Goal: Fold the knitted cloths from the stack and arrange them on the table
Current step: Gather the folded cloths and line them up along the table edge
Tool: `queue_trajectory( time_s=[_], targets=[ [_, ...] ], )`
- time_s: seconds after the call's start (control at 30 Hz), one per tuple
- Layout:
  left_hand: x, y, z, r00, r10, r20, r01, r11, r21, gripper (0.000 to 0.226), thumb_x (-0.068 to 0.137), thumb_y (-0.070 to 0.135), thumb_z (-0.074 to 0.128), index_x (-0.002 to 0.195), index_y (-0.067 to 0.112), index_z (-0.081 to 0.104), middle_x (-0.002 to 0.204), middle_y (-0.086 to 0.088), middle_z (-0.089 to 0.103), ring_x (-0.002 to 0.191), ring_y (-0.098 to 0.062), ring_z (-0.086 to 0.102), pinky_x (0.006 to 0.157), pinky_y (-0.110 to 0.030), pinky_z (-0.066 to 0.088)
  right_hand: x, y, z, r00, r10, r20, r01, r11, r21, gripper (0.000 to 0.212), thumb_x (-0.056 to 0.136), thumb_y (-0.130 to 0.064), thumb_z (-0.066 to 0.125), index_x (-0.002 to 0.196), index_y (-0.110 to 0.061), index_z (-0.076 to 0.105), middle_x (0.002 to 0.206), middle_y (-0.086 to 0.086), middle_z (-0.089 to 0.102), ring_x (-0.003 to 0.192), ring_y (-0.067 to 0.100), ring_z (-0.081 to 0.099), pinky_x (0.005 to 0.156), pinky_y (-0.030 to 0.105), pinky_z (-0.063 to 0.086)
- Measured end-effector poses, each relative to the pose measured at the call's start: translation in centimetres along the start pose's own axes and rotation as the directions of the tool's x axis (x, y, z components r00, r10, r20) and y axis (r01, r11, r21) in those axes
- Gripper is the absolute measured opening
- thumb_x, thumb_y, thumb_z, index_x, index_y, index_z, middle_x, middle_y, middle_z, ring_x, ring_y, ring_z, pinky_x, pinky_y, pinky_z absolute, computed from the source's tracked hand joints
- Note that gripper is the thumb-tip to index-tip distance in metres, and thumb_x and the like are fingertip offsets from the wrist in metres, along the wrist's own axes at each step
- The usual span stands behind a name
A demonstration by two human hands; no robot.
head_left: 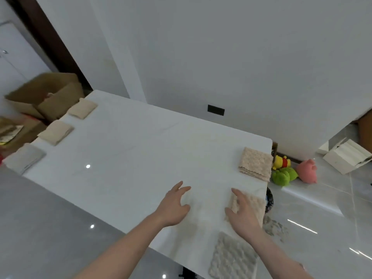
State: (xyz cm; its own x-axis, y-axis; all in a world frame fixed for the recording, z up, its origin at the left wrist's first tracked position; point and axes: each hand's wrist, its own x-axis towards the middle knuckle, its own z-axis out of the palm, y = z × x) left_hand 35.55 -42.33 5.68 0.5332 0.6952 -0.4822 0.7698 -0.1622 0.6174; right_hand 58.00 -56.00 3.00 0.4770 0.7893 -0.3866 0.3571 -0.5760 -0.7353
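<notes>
A stack of beige knitted cloths lies at the white table's right edge. Nearer me on that edge lies a folded beige cloth; my right hand rests flat on its left side, fingers spread. My left hand hovers open over bare table to the left of it, holding nothing. Another textured cloth lies at the table's near corner. Three folded cloths line the far left edge: one, a second, and a greyish third.
Open cardboard boxes stand beyond the table's left end. Plush toys, yellow, green and pink, lie on the tiled floor to the right, with a white box behind them. A wall runs behind the table.
</notes>
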Motion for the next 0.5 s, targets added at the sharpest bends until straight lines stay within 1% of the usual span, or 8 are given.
queue_trajectory(
  time_s=[0.07, 0.17, 0.23, 0.3, 0.33, 0.4, 0.47, 0.5],
  targets=[
    [-3.1, -1.8, -1.2, 0.998, -0.024, -0.064, 0.023, 0.999, -0.023, 0.067, 0.091, 0.024, 0.054, 0.153, 0.04, 0.035, 0.167, 0.019, 0.009, 0.145, -0.014, 0.034, 0.114, -0.035, 0.037, -1.7, -1.7, 1.6, 0.996, -0.063, 0.064, 0.064, 0.998, -0.013, 0.068, 0.096, -0.025, 0.059, 0.155, -0.036, 0.028, 0.162, -0.013, 0.024, 0.143, 0.013, 0.036, 0.105, 0.028, 0.041],
    [-7.6, -4.2, -2.4, 0.984, -0.075, -0.161, 0.064, 0.995, -0.072, 0.066, 0.09, 0.023, 0.055, 0.151, 0.041, 0.038, 0.166, 0.022, 0.011, 0.136, -0.01, 0.044, 0.108, -0.031, 0.041, -3.5, -3.7, 3.7, 0.985, -0.128, 0.117, 0.13, 0.991, -0.006, 0.067, 0.094, -0.028, 0.058, 0.153, -0.039, 0.029, 0.161, -0.012, 0.025, 0.143, 0.011, 0.036, 0.113, 0.034, 0.04],
    [-10.6, -5.6, -2.7, 0.972, -0.103, -0.209, 0.081, 0.991, -0.108, 0.065, 0.089, 0.023, 0.056, 0.15, 0.041, 0.041, 0.165, 0.021, 0.013, 0.12, -0.001, 0.053, 0.103, -0.03, 0.044, -4.8, -5.0, 4.9, 0.976, -0.159, 0.148, 0.162, 0.987, -0.004, 0.065, 0.094, -0.028, 0.058, 0.153, -0.038, 0.031, 0.161, -0.013, 0.025, 0.14, 0.01, 0.039, 0.105, 0.027, 0.042],
    [-13.2, -7.1, -3.0, 0.964, -0.117, -0.239, 0.091, 0.989, -0.115, 0.064, 0.089, 0.021, 0.058, 0.149, 0.04, 0.043, 0.165, 0.02, 0.015, 0.103, 0.016, 0.05, 0.1, -0.028, 0.046, -6.4, -6.2, 6.3, 0.965, -0.18, 0.189, 0.18, 0.984, 0.016, 0.064, 0.094, -0.027, 0.058, 0.152, -0.037, 0.033, 0.161, -0.014, 0.024, 0.137, 0.007, 0.041, 0.095, 0.02, 0.039],
    [-14.4, -7.6, -3.1, 0.959, -0.128, -0.251, 0.102, 0.988, -0.114, 0.064, 0.089, 0.02, 0.058, 0.149, 0.039, 0.043, 0.165, 0.019, 0.015, 0.098, 0.02, 0.048, 0.099, -0.027, 0.046, -7.3, -6.8, 7.0, 0.961, -0.184, 0.208, 0.183, 0.983, 0.025, 0.063, 0.094, -0.026, 0.057, 0.151, -0.037, 0.034, 0.161, -0.015, 0.024, 0.133, 0.005, 0.042, 0.092, 0.019, 0.039],
    [-16.6, -8.7, -3.5, 0.95, -0.139, -0.279, 0.108, 0.987, -0.123, 0.064, 0.09, 0.018, 0.058, 0.149, 0.038, 0.043, 0.166, 0.018, 0.014, 0.102, 0.014, 0.048, 0.095, -0.024, 0.045, -8.8, -8.0, 8.2, 0.952, -0.192, 0.24, 0.186, 0.981, 0.045, 0.063, 0.094, -0.025, 0.057, 0.151, -0.038, 0.035, 0.16, -0.017, 0.024, 0.123, 0.0, 0.046, 0.083, 0.015, 0.041],
    [-18.5, -9.9, -4.2, 0.938, -0.137, -0.319, 0.092, 0.984, -0.151, 0.062, 0.092, 0.016, 0.057, 0.149, 0.036, 0.043, 0.164, 0.019, 0.014, 0.105, 0.017, 0.045, 0.088, -0.018, 0.044, -10.3, -9.3, 9.4, 0.94, -0.203, 0.276, 0.199, 0.979, 0.041, 0.062, 0.094, -0.025, 0.057, 0.15, -0.038, 0.036, 0.159, -0.019, 0.024, 0.107, -0.006, 0.052, 0.071, 0.012, 0.045],
    [-19.2, -10.7, -4.6, 0.931, -0.132, -0.341, 0.082, 0.984, -0.157, 0.062, 0.092, 0.016, 0.057, 0.149, 0.036, 0.044, 0.165, 0.018, 0.014, 0.113, 0.018, 0.042, 0.089, -0.017, 0.043, -10.9, -10.0, 10.0, 0.933, -0.211, 0.29, 0.209, 0.977, 0.037, 0.061, 0.094, -0.024, 0.056, 0.15, -0.038, 0.036, 0.158, -0.021, 0.024, 0.1, -0.009, 0.055, 0.067, 0.011, 0.046]
  ],
)
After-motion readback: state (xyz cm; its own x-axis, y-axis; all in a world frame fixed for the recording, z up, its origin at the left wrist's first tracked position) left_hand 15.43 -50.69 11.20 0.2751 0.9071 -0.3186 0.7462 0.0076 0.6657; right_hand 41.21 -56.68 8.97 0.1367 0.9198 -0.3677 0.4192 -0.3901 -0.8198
